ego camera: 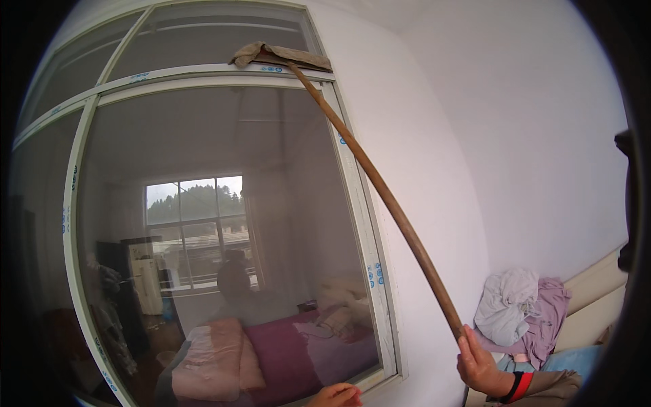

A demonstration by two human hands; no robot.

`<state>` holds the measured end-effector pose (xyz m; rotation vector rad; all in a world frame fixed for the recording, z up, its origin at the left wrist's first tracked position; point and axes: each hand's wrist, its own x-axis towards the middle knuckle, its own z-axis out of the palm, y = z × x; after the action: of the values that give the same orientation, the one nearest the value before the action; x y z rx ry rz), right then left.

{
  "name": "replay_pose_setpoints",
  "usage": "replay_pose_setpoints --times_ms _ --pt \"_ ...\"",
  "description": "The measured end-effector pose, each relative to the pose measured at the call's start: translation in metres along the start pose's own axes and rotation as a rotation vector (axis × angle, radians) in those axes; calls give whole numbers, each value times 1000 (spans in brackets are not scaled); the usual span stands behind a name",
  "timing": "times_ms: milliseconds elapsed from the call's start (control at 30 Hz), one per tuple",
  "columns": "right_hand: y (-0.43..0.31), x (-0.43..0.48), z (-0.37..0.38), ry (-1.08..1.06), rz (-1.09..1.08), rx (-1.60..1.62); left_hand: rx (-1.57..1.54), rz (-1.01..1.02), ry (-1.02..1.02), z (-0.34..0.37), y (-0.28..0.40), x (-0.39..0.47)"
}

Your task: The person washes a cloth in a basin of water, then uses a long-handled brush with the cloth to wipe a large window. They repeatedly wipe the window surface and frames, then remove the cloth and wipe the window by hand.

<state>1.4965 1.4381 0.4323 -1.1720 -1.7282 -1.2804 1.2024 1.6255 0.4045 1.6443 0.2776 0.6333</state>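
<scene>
My right hand [478,364] grips the lower end of a long wooden pole [394,208]. The pole slants up and left across the window frame. Draped over its head is a brownish-grey cloth [300,55], which lies along the white crossbar [203,75], against the bottom of the upper glass pane [218,38]. My left hand [335,396] shows only in part at the bottom edge, near the lower window frame and apart from the pole. Its fingers are curled, and whether they hold anything cannot be seen.
Below the crossbar is a large glass pane [203,142], reflecting a room, a bed and a window. White wall [432,152] borders the frame on the right. Grey clothing [508,300] and a mauve garment [552,310] are piled by a cream padded headboard or seat back [592,300].
</scene>
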Motion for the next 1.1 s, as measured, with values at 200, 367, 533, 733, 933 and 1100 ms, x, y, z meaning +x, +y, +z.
replay_pose_setpoints --times_ms 200,367,533,733,933,1100 --pt "22 -13 -8 3 23 -16 -35 -45 115 -17 -22 -13" --pt "45 49 -11 121 -59 -110 -9 -30 125 -15 -15 -9" --pt "76 178 -12 256 -66 -175 201 98 -7 -7 55 33" --pt "90 322 4 450 -132 -171 398 623 170 20 204 90" --pt "12 286 46 593 -193 267 260 796 274 55 269 89" --pt "-28 240 67 644 -203 195 129 668 272 74 234 61"
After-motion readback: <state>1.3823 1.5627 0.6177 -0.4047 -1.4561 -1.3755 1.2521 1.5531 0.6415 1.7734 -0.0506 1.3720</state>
